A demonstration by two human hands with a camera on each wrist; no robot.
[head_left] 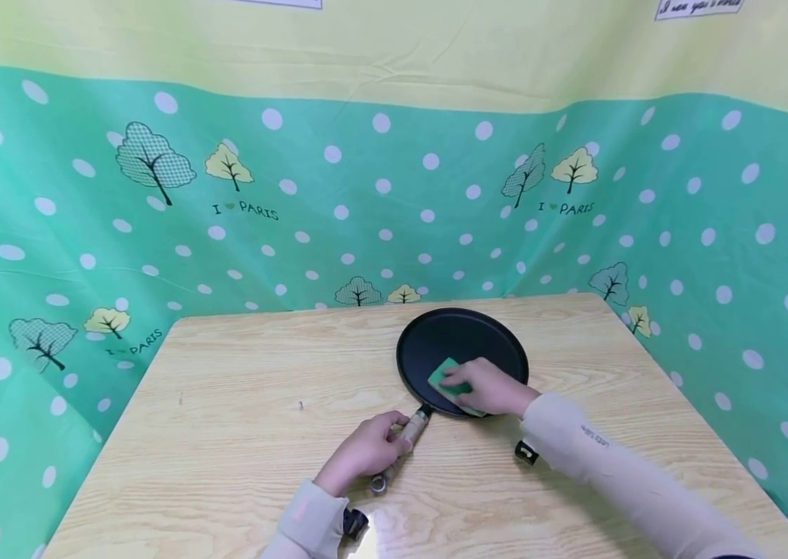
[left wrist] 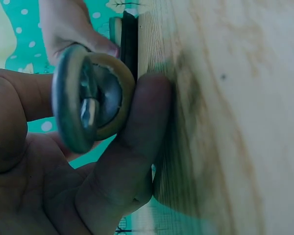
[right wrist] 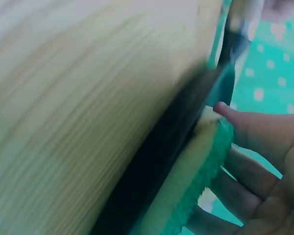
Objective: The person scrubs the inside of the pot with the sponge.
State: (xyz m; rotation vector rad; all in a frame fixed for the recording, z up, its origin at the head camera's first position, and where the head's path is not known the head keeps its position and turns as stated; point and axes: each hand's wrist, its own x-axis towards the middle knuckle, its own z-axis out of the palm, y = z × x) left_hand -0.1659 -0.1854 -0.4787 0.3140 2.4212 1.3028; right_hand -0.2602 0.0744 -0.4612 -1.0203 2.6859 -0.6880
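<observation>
A round black frying pan (head_left: pixel 453 334) lies flat on the wooden table, its handle (head_left: pixel 416 427) pointing toward the near left. My left hand (head_left: pixel 369 444) grips that handle, thumb on one side and fingers on the other. In the left wrist view the metal hanging ring (left wrist: pixel 71 100) at the handle's end faces the camera. My right hand (head_left: pixel 494 386) holds a sponge (head_left: pixel 444 373) against the near part of the pan's inside. The sponge has a green scouring layer (right wrist: pixel 206 178) and a pale yellow layer, and the yellow side faces the pan.
The light wooden table (head_left: pixel 240 396) extends around the pan on all sides. Behind it and to both sides hangs a green and yellow cloth (head_left: pixel 366 202) with white dots and printed trees. Each wrist carries a small black device (head_left: pixel 526 452) near the sleeve.
</observation>
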